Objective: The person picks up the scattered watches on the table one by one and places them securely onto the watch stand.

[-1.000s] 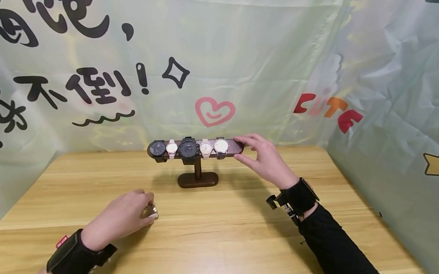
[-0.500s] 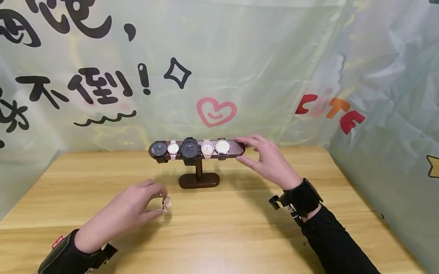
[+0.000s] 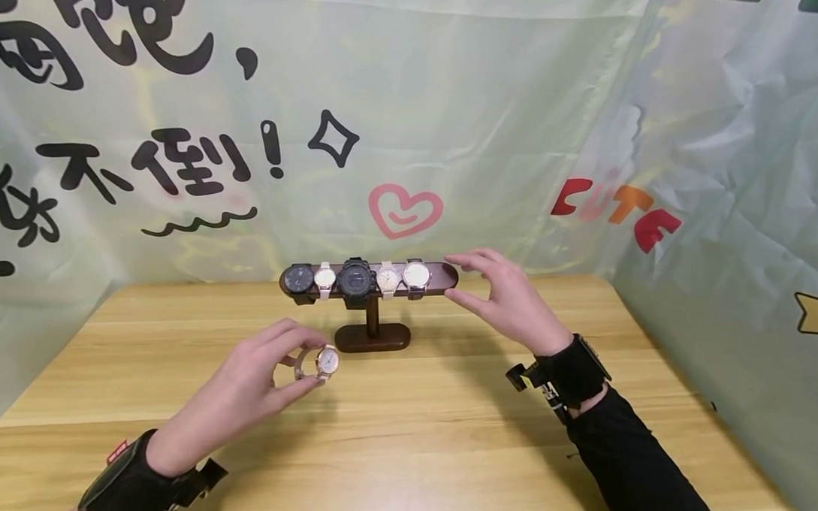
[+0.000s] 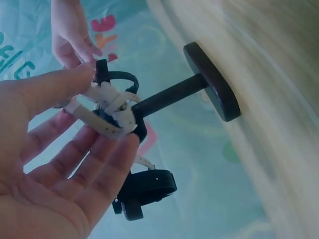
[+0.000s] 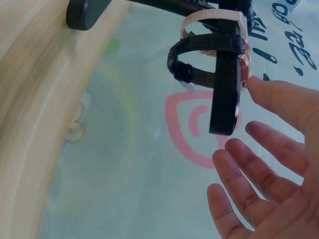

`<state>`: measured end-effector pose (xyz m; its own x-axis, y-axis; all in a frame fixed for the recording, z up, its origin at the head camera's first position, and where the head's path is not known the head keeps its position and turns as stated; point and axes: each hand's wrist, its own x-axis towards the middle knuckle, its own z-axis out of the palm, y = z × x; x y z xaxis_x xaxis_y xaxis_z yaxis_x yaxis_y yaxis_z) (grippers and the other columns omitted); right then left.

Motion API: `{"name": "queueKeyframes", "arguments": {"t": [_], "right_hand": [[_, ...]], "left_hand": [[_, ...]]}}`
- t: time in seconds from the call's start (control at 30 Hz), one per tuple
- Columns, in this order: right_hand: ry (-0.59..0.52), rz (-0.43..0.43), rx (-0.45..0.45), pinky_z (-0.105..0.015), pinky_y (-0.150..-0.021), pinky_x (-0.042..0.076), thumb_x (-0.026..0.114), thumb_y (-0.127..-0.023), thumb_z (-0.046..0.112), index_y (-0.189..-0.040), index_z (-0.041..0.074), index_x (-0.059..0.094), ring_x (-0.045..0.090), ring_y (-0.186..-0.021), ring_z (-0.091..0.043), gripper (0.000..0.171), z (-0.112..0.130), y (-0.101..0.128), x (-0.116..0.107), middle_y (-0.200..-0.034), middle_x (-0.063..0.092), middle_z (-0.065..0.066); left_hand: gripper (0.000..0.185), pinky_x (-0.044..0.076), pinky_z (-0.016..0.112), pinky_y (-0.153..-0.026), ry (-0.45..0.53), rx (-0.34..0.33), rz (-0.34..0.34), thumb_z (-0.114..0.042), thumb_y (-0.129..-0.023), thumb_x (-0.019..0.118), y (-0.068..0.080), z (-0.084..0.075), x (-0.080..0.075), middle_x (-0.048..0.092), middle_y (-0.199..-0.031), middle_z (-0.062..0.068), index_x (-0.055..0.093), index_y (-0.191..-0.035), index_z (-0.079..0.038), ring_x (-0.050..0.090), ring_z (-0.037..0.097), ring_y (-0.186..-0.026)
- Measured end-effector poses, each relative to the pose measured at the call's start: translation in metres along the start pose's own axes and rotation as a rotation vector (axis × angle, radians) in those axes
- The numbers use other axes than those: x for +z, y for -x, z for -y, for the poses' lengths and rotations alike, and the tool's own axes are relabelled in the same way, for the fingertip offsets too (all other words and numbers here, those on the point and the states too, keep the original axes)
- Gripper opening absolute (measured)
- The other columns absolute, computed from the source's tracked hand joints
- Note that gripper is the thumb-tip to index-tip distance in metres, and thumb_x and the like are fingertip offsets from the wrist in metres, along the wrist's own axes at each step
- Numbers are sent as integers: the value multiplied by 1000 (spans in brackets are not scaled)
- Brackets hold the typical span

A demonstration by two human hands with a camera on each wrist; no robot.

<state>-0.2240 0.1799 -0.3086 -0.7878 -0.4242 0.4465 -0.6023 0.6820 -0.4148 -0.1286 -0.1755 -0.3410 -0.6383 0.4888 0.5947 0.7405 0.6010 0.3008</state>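
The left hand [image 3: 241, 393] pinches a rose-gold, white-dialled wristwatch [image 3: 320, 361] above the wooden table [image 3: 415, 443], near the dark wooden T-shaped watch stand [image 3: 370, 291], while the right hand [image 3: 512, 301], fingers relaxed, hovers beside the bar's right end.

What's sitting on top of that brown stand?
Five watches sit in a row along the stand bar: black, white, big black, white, white-faced. Their straps wrap round the bar, hiding most of it; the backs cannot be seen.

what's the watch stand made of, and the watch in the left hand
Stand: looks like dark stained wood with a smooth satin finish, though coated metal is possible. Watch pinched in the left hand: rose-gold shiny case, likely metal, with a pale dial; the band's material is unclear.
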Motion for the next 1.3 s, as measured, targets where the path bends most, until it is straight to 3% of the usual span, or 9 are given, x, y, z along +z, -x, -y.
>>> {"name": "queueKeyframes", "arguments": {"t": [0.2, 0.33, 0.47, 0.73, 0.97, 1.2, 1.3], "right_hand": [[1, -17, -49, -33, -77, 47, 75, -91, 33, -134, 20, 64, 59, -110, -16, 47, 8, 2, 0, -126, 62, 0], [-4, -21, -93, -28, -68, 42, 77, -90, 30, -132, 20, 65, 57, -103, -12, 45, 20, 4, 1, -124, 63, 1], [-18, -7, -154, -24, -65, 45, 75, -91, 30, -132, 19, 65, 60, -103, -13, 43, 33, 7, 2, -127, 63, 3], [-72, 98, -399, -16, -79, 54, 72, -94, 30, -130, 20, 66, 62, -104, -5, 38, 71, 17, 16, -122, 66, 4], [-122, 213, -520, -13, -93, 52, 72, -94, 26, -131, 17, 66, 61, -109, -3, 38, 88, 26, 32, -119, 67, 7], [-175, 219, -588, -7, -82, 49, 70, -95, 20, -126, 15, 69, 60, -101, 0, 32, 90, 27, 41, -114, 68, 7], [-194, 218, -597, -7, -83, 50, 71, -95, 20, -118, 17, 71, 62, -101, -1, 24, 89, 27, 42, -112, 68, 8]], "left_hand": [[48, 60, 20, -73, 36, -25, -32, -9, -75, 87, -1, -4, 0, 66, -112, -11, 67, -117, -21, 64, 4, -92], [46, 60, 19, -74, 73, -47, -12, -13, -78, 86, -1, -6, 0, 66, -114, -11, 66, -119, -21, 65, 5, -96], [44, 60, 19, -74, 121, -47, 6, -16, -79, 86, -2, -7, 2, 67, -117, -9, 66, -118, -19, 65, 4, -99], [47, 61, 21, -75, 288, -68, 81, -14, -81, 85, -2, -17, 4, 67, -117, -9, 64, -122, -22, 67, 6, -101], [39, 62, 25, -76, 427, -97, 122, -18, -83, 83, -1, -26, 8, 67, -110, -9, 63, -115, -24, 67, 8, -101], [31, 63, 26, -73, 475, -80, 106, -17, -84, 82, 0, -30, 10, 66, -104, -6, 61, -106, -22, 68, 10, -97], [27, 63, 26, -74, 487, -94, 121, -20, -85, 82, 1, -31, 10, 67, -105, -8, 60, -101, -22, 69, 9, -98]]}}
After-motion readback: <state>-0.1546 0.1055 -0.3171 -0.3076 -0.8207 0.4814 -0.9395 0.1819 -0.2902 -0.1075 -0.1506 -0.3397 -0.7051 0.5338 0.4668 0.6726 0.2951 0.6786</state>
